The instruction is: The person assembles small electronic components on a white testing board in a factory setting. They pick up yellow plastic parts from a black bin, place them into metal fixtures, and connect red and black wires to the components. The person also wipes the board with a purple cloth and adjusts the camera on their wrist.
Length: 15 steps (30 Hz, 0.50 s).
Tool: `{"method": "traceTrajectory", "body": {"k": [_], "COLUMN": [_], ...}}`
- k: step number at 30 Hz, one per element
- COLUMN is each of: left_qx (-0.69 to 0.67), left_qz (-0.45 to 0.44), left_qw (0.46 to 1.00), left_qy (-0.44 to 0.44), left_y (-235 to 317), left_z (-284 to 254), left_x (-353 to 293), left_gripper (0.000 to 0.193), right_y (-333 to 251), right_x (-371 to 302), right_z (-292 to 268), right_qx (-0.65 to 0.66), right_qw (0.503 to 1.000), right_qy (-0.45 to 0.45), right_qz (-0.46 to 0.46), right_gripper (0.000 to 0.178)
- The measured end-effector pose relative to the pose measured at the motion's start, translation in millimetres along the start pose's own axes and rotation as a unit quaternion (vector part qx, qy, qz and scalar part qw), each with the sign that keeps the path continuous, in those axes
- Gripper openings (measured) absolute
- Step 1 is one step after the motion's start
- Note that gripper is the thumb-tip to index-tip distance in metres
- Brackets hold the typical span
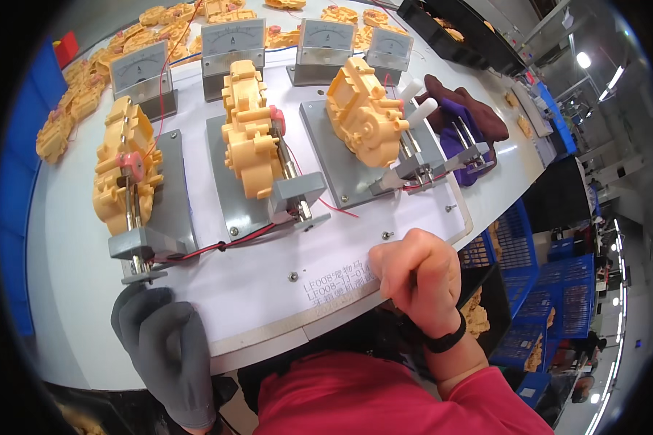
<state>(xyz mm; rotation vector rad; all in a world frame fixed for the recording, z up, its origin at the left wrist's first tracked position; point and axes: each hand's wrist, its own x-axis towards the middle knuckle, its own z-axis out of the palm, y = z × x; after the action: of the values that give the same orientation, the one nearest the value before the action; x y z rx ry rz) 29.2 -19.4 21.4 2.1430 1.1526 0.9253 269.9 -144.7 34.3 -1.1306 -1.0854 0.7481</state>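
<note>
The white table (pixel 58 290) fills most of the view, and on it lies a pale board (pixel 257 297). Three grey plates (pixel 228 210) sit on the board in a row.

The left hand (pixel 163 341), in a dark grey glove, has its fingers bent, their tips just beside the front of the left fixture; how far they close, whether they touch it, or whether they hold anything, I cannot tell. It reaches up from the lower edge, at the board's near left corner.

The bare right hand (pixel 421 279) is curled into a loose fist over the board's near edge, knuckles up; its inside is hidden, so I cannot tell how tightly it closes or whether it has hold of something. Its forearm comes up from the lower right, bent inward.

Three yellow gearboxes (pixel 248 138) stand over the plates, one each, beyond both hands. Four meters (pixel 232 45) line up behind them. Grey blocks (pixel 297 188) sit at the gearboxes' near ends. Two white handles (pixel 422 111) tilt up beside the right gearbox. A black wristband (pixel 445 336) circles the right wrist. Pink wheels (pixel 131 167) show on the left and middle gearboxes.
</note>
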Motion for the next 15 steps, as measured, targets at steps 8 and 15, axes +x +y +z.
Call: {"method": "traceTrajectory", "body": {"k": [8,15], "left_qx": [-0.039,0.024], "left_qz": [-0.04,0.078], "left_qw": [0.998,0.997], "left_qy": [-0.019,-0.01], "left_y": [0.4,-6.2], "left_z": [-3.2,-4.6], "left_x": [-3.4,7.1], "left_gripper": [0.014,0.016], "right_y": [2.1,1.7], "right_x": [1.8,1.8], "right_z": [-0.3,0.3], "right_qx": [0.028,0.024], "right_qw": [1.0,1.0], "right_qy": [-0.011,-0.001], "right_qz": [-0.006,-0.008], "right_gripper": [0.039,0.039]}}
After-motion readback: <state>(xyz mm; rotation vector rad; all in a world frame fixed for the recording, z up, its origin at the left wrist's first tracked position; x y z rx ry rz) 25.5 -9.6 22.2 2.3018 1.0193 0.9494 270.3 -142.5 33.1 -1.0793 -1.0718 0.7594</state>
